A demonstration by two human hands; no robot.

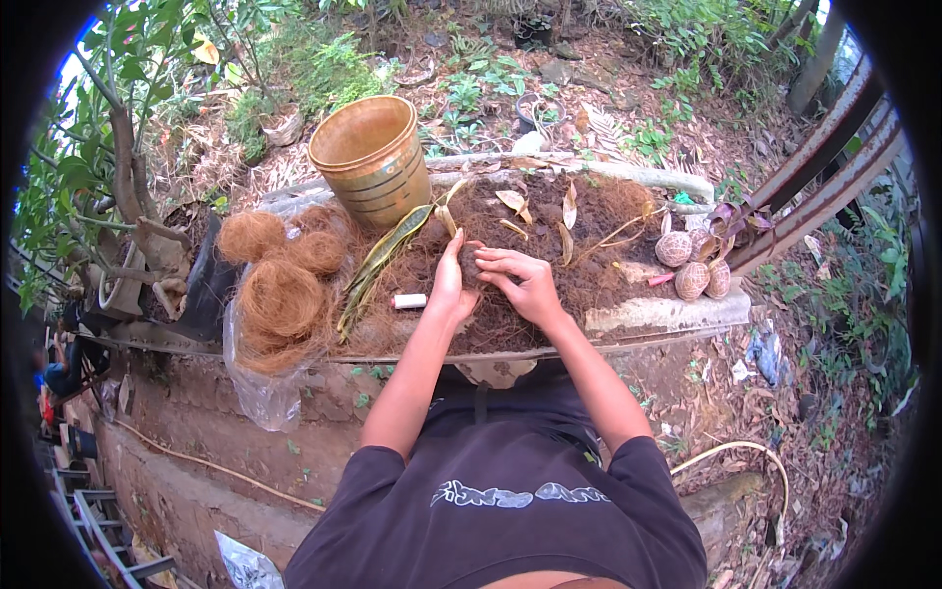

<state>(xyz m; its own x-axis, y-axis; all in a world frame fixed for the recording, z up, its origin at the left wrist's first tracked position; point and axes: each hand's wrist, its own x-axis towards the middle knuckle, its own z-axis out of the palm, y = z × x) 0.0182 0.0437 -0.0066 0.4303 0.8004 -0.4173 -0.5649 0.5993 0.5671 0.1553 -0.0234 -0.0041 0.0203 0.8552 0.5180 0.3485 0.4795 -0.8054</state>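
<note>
My left hand (pixel 449 280) and my right hand (pixel 515 280) meet over the dark soil (pixel 589 265) on the ledge. Their fingers curl around a small dark clump (pixel 471 257), partly hidden. A pale leaf piece (pixel 446 218) rises beside my left thumb. Long variegated leaves (pixel 383 260) lie left of my hands, near a white cylinder (pixel 410 300). A tan pot (pixel 370 175) stands behind them, and several dry leaves (pixel 513 202) are scattered on the soil.
Coconut fiber (pixel 280 299) lies on plastic (pixel 257 398) at left. Several netted balls (pixel 692 280) sit right, near metal rails (pixel 824 187). A potted woody plant (pixel 147 255) stands far left, with a person (pixel 61 358) below it. A hose (pixel 746 444) crosses the ground.
</note>
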